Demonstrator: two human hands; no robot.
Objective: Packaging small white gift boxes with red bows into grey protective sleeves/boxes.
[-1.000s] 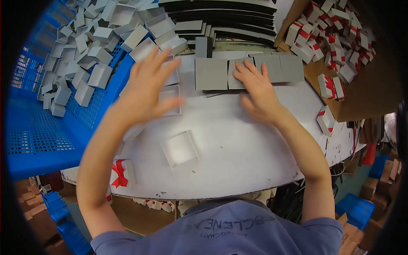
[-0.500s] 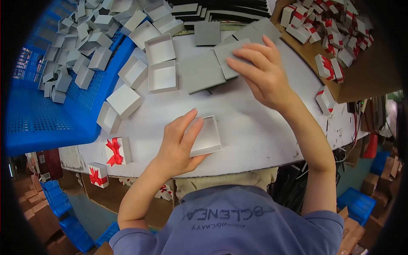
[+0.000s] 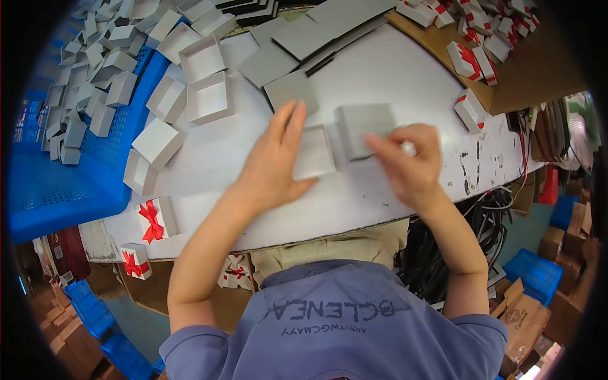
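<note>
An open white box base (image 3: 318, 153) lies on the table in front of me. My left hand (image 3: 269, 161) is around its left side, fingers stretched along the far end and thumb at the near side. To the right of the box, my right hand (image 3: 411, 161) pinches a small grey square pad (image 3: 366, 130) between thumb and fingers, just above the table. The pad and this hand are blurred by motion. Beyond my left fingertips lies a grey pad sheet (image 3: 290, 88), with more overlapping grey sheets (image 3: 332, 31) behind it.
Several empty white boxes (image 3: 210, 98) stand at the left, beside a blue crate (image 3: 130, 161) heaped with more. Two white boxes with red bows (image 3: 156, 220) sit near the front left edge. At the far right, a cardboard carton (image 3: 532, 88) holds many ribboned boxes.
My right hand has come back from the grey sheets with one square pad. My left hand and the white box have moved away from me. The view has shifted slightly.
</note>
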